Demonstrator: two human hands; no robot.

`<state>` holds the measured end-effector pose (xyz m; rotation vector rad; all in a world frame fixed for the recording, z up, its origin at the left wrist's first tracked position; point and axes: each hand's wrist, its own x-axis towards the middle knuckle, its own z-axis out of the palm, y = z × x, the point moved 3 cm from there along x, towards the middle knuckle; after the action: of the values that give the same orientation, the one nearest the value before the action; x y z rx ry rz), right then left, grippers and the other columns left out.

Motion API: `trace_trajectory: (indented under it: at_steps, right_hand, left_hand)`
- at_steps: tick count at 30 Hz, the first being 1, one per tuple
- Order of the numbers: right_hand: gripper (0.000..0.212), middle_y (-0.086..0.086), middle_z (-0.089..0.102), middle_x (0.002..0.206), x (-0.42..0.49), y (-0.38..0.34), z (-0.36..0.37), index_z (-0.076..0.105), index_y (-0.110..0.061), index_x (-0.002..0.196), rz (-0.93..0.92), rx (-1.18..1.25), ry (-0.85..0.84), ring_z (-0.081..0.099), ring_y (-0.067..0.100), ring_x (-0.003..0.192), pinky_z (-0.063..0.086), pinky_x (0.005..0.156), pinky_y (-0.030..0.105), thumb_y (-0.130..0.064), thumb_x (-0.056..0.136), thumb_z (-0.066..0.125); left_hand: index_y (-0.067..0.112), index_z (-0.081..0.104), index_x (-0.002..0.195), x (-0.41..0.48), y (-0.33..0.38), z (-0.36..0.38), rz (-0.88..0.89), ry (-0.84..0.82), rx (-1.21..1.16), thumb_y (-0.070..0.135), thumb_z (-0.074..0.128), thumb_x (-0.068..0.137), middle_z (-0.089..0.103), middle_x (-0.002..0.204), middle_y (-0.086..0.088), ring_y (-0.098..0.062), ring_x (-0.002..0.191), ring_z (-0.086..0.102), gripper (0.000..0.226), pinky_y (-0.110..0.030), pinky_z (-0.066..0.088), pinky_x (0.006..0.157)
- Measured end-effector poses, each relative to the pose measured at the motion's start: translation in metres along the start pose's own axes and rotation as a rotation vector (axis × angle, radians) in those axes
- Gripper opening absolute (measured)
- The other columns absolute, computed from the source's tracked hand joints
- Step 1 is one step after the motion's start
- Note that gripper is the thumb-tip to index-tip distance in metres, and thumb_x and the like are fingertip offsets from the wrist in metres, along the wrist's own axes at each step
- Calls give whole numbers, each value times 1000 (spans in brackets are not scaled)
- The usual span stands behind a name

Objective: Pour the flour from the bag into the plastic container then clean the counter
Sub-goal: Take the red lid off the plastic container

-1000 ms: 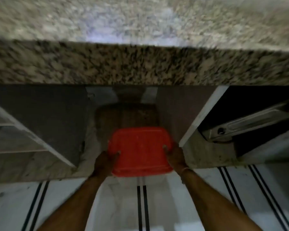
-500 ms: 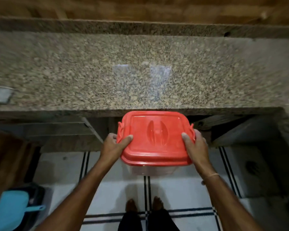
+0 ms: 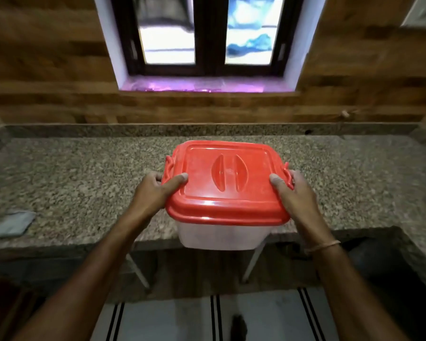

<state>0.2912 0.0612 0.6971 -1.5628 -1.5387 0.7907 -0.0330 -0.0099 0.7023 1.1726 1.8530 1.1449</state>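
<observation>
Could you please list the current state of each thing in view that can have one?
plastic container: held in the air at the counter's front edge, not set down.
red lid: on the container.
left hand: gripping the container's left side, thumb on the lid.
right hand: gripping the right side, thumb on the lid.
window: shut.
counter: a grey patch near its left end.
</observation>
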Motion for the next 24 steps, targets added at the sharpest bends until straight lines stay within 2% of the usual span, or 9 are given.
trace_trajectory:
  at_steps: [2,5,8,10,13,16,19,21,24]
  right_hand:
    - [52,5,67,123,40,-1,11,57,-17,143,-3,29,-7,66,17,95,47,68,24,-47,101,63]
    - [53,6,69,126,102,1,32,59,-17,141,-3,36,-14,66,22,104,50,82,32,-47,98,66]
    - [50,6,69,123,160,8,53,59,-17,137,52,31,-50,66,25,106,50,88,35,-46,97,66]
    - [46,9,70,120,189,14,67,62,-15,132,68,-12,-69,65,28,104,47,84,33,-45,96,67]
    - [54,12,69,120,223,20,84,60,-14,131,86,-65,-100,66,33,106,51,87,38,-51,92,63]
    - [64,15,67,115,246,17,95,55,-9,124,94,-112,-127,65,34,99,55,86,43,-55,80,52]
    - [57,23,68,121,262,14,106,55,-4,128,63,-184,-156,65,41,108,49,86,40,-52,97,52]
    - [56,23,67,123,267,14,113,54,-2,130,57,-225,-166,65,40,110,42,80,38,-52,105,48]
    - [57,13,65,110,269,13,122,54,-5,127,61,-237,-176,64,32,95,51,78,39,-57,106,43]
  left_hand:
    - [21,60,103,37,7,7,-2,33,14,67,74,79,75,97,-5,-22,80,77,54,-44,66,72]
    - [20,61,105,93,10,18,-33,87,67,80,71,65,74,98,-4,-23,82,76,72,-49,65,73]
    - [16,60,108,143,10,37,-80,101,76,68,73,78,72,99,-5,-23,82,75,61,-44,65,71]
    - [13,63,102,172,5,47,-107,101,115,60,73,85,73,94,-6,-21,77,74,52,-37,62,61]
    - [10,62,92,203,-7,56,-135,135,116,61,68,89,70,84,-4,-14,64,65,51,-19,44,45]
    - [11,61,85,223,-10,55,-169,170,91,68,55,94,68,75,-2,-16,60,63,57,-21,43,46]
    - [8,70,88,242,-14,55,-218,118,54,72,39,98,74,71,-6,-17,59,70,72,-27,53,51]
    - [8,72,89,254,-18,51,-215,114,116,71,32,101,77,78,-11,-24,68,74,75,-35,59,65]
    - [2,72,97,267,-32,43,-242,113,48,60,28,107,75,83,-21,-24,63,69,73,-29,56,54]
